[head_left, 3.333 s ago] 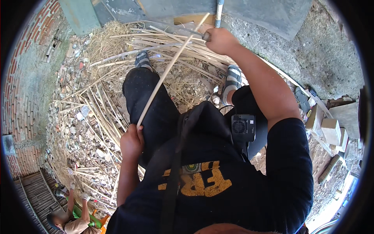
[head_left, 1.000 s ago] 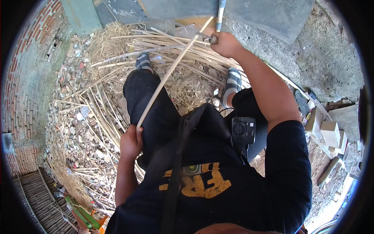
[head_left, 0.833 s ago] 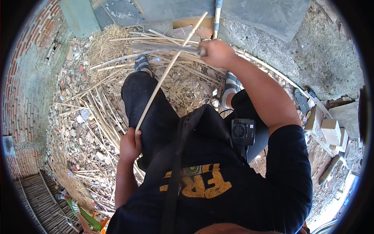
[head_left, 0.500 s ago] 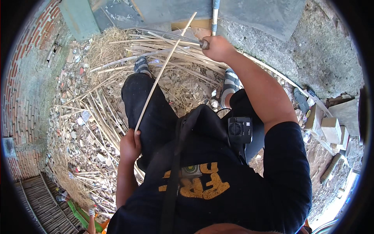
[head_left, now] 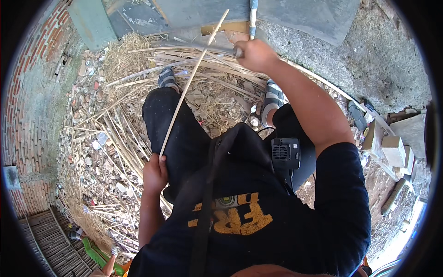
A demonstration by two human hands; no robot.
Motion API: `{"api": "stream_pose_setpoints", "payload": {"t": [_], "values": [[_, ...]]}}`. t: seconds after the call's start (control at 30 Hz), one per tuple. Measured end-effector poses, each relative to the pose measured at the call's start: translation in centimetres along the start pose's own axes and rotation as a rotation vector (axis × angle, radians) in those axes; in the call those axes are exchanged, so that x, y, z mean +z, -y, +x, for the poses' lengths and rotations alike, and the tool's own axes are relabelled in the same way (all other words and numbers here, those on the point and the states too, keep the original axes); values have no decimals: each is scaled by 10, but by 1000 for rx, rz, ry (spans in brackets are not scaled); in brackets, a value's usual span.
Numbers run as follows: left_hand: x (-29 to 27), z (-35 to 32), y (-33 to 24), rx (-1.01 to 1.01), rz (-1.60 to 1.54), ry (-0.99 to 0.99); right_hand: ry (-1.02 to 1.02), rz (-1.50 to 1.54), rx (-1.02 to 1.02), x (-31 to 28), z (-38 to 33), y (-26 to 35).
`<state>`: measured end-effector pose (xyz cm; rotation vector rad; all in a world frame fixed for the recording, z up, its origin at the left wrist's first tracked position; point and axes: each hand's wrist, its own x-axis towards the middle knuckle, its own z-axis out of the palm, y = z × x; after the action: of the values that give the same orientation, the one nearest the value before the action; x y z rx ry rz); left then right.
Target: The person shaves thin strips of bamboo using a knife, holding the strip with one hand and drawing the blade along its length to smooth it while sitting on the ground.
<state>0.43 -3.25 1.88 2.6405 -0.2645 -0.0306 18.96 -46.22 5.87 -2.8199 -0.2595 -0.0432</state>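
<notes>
- Two bare hands are working at opposite ends of the view's middle; the left hand (head_left: pixel 155 174) is pinching the near end of a pale strip (head_left: pixel 184 92) between thumb and fingers, beside the left thigh.
- The pale strip is slanting from that grip up and to the right, passing over the left leg, its far end rising toward the grey panels (head_left: pixel 304 18) at the top.
- The right hand (head_left: pixel 256 54) is wrapping its fingers around the handle of a long knife (head_left: pixel 221 49), the arm reaching forward.
- The knife's blurred blade is pointing left and crossing the strip near its far end; whether the two are touching, I cannot tell.
- Long strips (head_left: pixel 226 68) are lying in a loose pile beyond the feet, and more pieces (head_left: pixel 122 141) are scattering over the rubble to the left.
- Dry straw (head_left: pixel 124 55) is heaping up beside the pile.
- Striped footwear (head_left: pixel 272 99) is covering both feet, and a black device (head_left: pixel 285 153) is resting against the right thigh.
- A co-worker's hand (head_left: pixel 114 249) is showing at lower left, near something green (head_left: pixel 94 253).
</notes>
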Motion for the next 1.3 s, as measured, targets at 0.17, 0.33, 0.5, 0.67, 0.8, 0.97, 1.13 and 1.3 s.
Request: {"api": "stream_pose_setpoints", "payload": {"t": [0.17,0.33,0.5,0.67,0.8,0.97,1.13,1.3], "values": [[4,-1,0,-13,9,-4,85,-83,-118,5,-8,24],[-1,4,-2,21,24,-1,-91,104,282,-12,17,-28],[0,0,2,-2,-1,13,-42,23,-17,-2,3,-3],[6,-3,3,-2,24,-14,-43,-83,-205,1,-2,10],[0,4,1,14,34,-3,-302,197,244,1,21,-51],[-3,0,0,-30,26,3,-165,317,432,-28,9,-55],[-3,-2,-5,-20,-37,-22,-225,386,386,-30,5,-47],[-7,-11,3,-9,-173,-36,-212,421,389,-37,3,-39]]}}
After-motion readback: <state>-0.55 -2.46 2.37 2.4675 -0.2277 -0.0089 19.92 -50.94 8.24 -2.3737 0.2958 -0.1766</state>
